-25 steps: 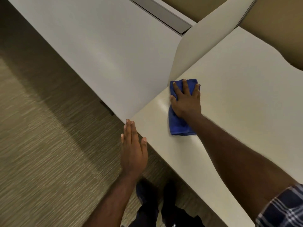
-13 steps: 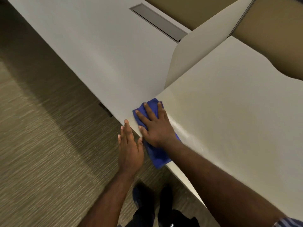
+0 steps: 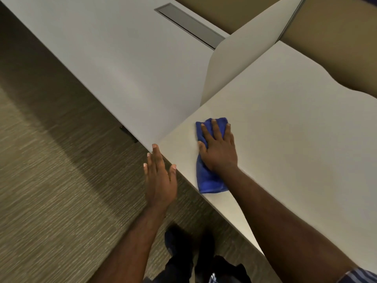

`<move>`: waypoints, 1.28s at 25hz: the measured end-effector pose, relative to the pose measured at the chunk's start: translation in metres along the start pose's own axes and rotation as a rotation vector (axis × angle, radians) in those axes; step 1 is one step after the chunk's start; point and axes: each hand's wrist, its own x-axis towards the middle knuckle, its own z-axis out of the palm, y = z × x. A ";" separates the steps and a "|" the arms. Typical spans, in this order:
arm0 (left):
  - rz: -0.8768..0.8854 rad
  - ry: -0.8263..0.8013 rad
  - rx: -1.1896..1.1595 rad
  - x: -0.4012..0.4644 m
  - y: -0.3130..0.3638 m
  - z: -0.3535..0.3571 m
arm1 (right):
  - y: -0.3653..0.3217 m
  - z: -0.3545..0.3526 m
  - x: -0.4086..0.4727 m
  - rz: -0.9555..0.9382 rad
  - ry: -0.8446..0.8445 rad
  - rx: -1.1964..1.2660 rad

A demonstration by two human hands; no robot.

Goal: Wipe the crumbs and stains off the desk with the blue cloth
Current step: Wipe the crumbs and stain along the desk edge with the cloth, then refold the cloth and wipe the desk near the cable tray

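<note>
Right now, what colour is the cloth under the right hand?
The cloth is blue; head view.

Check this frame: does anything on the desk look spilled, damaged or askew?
Nothing stands out. The right hand presses the blue cloth flat on the desk; the left hand is open beside its corner. No crumbs or stains show.

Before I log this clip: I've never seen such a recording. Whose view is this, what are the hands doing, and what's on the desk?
No machine: a person wears a wide-angle camera on the head, looking down. The right hand presses flat, fingers straight, on a folded blue cloth on the desk near its corner. The left hand is open and holds nothing, beside the desk's edge; whether it touches is unclear. An upright divider stands behind the cloth. I can make out no crumbs or stains.
</note>
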 end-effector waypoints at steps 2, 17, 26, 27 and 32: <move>0.001 -0.001 0.001 -0.001 0.000 0.001 | 0.024 -0.003 -0.013 0.096 0.021 0.015; 0.000 -0.040 0.127 -0.019 0.010 -0.005 | 0.074 0.000 -0.134 0.296 0.070 0.113; 0.126 -0.106 0.162 -0.072 0.038 -0.007 | 0.047 0.010 -0.214 0.165 0.017 0.172; 0.150 -0.119 0.160 -0.077 0.042 -0.007 | 0.048 0.008 -0.220 0.139 -0.004 0.157; 0.295 -0.169 0.146 -0.091 0.061 0.001 | 0.057 -0.005 -0.253 -0.057 -0.126 0.154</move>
